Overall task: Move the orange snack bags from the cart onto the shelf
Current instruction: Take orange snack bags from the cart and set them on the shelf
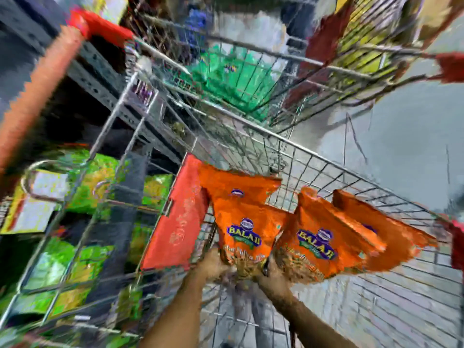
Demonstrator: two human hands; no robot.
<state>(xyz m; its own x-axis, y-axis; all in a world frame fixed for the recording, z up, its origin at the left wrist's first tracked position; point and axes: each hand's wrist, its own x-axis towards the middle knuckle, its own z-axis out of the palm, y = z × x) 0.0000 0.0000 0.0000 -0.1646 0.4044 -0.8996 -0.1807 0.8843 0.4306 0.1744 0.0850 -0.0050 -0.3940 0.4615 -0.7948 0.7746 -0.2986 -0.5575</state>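
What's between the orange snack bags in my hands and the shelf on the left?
The cart's wire side and its red flap stand between the orange snack bags and the shelf; the bags must go up over that side.

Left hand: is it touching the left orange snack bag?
Touching. The head view shows the left hand closed on the bottom edge of the left orange snack bag, no gap visible despite blur.

Two bare forearms and hands

No sleeves are worn; the left hand (pixel 213 263) and right hand (pixel 272 275) are seen blurred (no rings or watch discernible).
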